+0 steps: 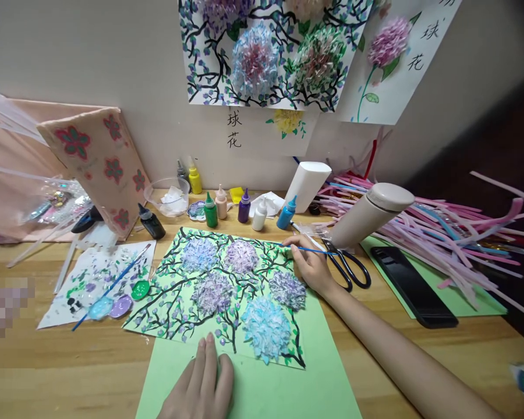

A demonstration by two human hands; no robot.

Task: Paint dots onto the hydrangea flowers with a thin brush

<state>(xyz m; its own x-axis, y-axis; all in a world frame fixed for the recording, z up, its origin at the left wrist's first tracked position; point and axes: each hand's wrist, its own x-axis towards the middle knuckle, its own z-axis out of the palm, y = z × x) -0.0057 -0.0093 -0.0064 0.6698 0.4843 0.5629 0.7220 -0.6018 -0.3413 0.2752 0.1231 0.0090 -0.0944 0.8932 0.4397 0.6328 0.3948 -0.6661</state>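
White paint sheet (91, 265): on your left, daubed with colour; a spare brush (113, 285) slants across it, and the green puddle (140, 290) sits at its right side.

Left hand (203, 378): palm down, grasping nothing, fingertips resting at the painting's lower edge.

Painting (239, 286): right in front of you, between your hands, lying partly over a green sheet (288, 393); five fluffy flowers sit among black branches and small leaves.

Bottles: just behind the painting, among them the purple bottle (244, 209), white bottle (259, 216) and blue bottle (287, 213).

Blue brush (310, 250): its tip points left at the painting's upper right edge; you seem to be at the fine touches among the branches there. The next stroke calls for a light, steady tip and a still sheet; fetching more green would mean clearing the raised flowers on the way across.

Right hand (309, 266): a narrow pinch on that brush, thumb and fingers near the tip end.

Scissors (368, 276): just beyond your right wrist, black handles towards you.

Phone (413, 285): dark screen up, well apart from the painting.
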